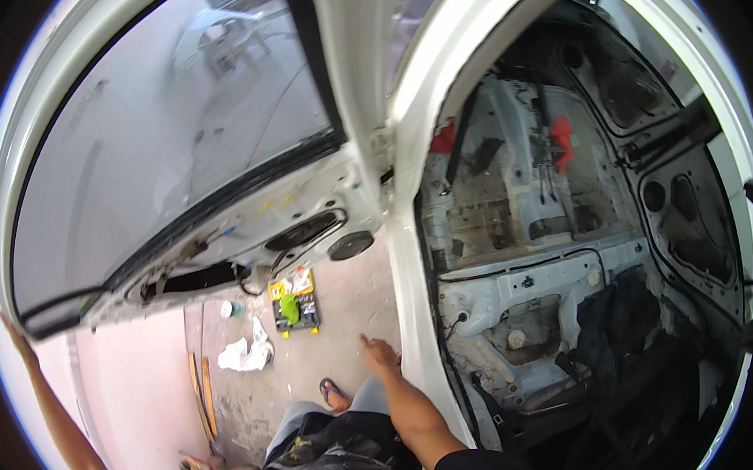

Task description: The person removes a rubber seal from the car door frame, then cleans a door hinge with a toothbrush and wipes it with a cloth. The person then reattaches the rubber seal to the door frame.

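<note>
My left hand (18, 340) is at the outer edge of an opened white car door (214, 239), gripping its frame. The door's inner trim is off, so bare metal and cut-outs show beneath its window glass (160, 139). My right hand (379, 355) hangs beside the white door pillar (406, 313), its index finger stretched out and the others loosely bent. Nothing shows in it. I cannot make out whether it touches the pillar.
The car's stripped interior (528, 268) fills the right side, with dark cloth (614, 332) inside. On the floor lie a tool case (306, 310) with a green item (289, 308), a white cloth (247, 350), a small jar (233, 309) and wooden strips (202, 392). A white chair (229, 40) stands beyond the glass.
</note>
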The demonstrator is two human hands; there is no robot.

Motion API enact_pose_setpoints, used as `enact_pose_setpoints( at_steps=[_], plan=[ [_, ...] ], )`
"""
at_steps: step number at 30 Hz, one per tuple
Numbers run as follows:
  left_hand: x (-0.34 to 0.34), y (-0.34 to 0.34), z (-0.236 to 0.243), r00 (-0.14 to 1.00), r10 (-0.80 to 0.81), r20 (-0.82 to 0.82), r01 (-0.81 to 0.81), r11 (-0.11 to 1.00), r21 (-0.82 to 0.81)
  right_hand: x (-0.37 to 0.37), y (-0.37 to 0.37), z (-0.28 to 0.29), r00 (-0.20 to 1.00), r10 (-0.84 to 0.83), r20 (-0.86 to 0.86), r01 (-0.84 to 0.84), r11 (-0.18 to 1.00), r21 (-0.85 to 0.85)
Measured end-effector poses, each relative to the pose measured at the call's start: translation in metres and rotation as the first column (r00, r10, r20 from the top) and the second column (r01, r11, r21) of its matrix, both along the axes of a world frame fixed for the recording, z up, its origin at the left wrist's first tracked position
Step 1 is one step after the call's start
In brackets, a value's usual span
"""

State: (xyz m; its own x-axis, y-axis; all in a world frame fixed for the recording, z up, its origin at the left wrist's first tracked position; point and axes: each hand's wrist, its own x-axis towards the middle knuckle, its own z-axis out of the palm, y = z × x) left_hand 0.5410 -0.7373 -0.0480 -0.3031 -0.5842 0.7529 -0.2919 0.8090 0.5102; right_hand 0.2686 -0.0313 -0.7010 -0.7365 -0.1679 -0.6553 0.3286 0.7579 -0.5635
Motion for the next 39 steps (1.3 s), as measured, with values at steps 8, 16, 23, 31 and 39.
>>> enact_pose_setpoints(
  at_steps=[8, 16, 23, 31, 39],
  plan=[
    [-0.017, -0.003, -0.013, 0.989, -0.052, -0.137, 0.066, 0.992, 0.104, 0.017, 0.02, -0.092, 0.99, -0.124, -0.073, 0.111, 0.982, -0.154],
    [-0.042, 0.087, -0.015, 0.99, -0.117, 0.077, 0.135, 0.947, -0.293, 0.045, -0.016, -0.015, 0.987, -0.119, 0.111, 0.136, 0.978, -0.159],
    [0.001, 0.058, -0.041, 0.888, -0.444, 0.12, 0.458, 0.826, -0.329, 0.122, -0.121, 0.042, 0.998, -0.046, -0.045, 0.034, 0.972, -0.234],
    [0.046, -0.018, -0.129, 0.994, 0.047, 0.096, -0.039, 0.996, -0.08, 0.177, -0.206, 0.179, 0.893, 0.034, -0.448, -0.191, 0.931, -0.311],
    [0.049, -0.032, -0.134, 0.988, -0.143, -0.064, 0.118, 0.949, -0.294, 0.166, -0.324, 0.226, 0.786, 0.283, -0.549, -0.443, 0.878, -0.182]
  ],
)
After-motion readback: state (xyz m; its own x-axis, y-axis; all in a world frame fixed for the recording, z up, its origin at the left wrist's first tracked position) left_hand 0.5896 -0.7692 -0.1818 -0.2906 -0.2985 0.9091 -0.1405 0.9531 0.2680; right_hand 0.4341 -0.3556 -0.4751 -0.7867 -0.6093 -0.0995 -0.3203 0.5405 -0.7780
